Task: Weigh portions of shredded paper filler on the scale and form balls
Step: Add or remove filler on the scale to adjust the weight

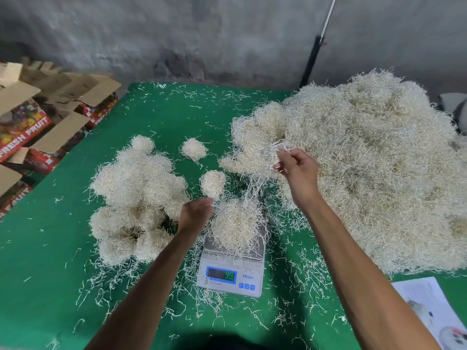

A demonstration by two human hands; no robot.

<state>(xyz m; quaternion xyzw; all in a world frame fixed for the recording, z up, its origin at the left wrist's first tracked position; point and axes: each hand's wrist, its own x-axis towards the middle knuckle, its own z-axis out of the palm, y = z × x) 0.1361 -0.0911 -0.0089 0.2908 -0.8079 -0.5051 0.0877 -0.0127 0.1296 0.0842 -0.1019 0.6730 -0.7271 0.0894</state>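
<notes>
A white digital scale (pixel 231 276) stands on the green table with a mound of cream shredded paper (pixel 236 224) on its platform and a lit display. My left hand (pixel 194 213) hovers at the mound's left edge, fingers pinched together on a few strands. Over the edge of the big loose heap (pixel 366 168) at the right, my right hand (pixel 297 170) is raised and grips a tuft of shreds (pixel 271 152), with strands trailing down toward the scale. Several formed balls (pixel 134 198) lie in a cluster at the left. Two separate balls (pixel 194 148) (pixel 212 183) lie behind the scale.
The green table cover (pixel 50 261) is strewn with loose strands. Open cardboard fruit boxes (pixel 32 127) stand off the table's left side. A printed sheet (pixel 432 309) lies at the near right corner. A grey wall and a dark pole (pixel 310 61) stand behind.
</notes>
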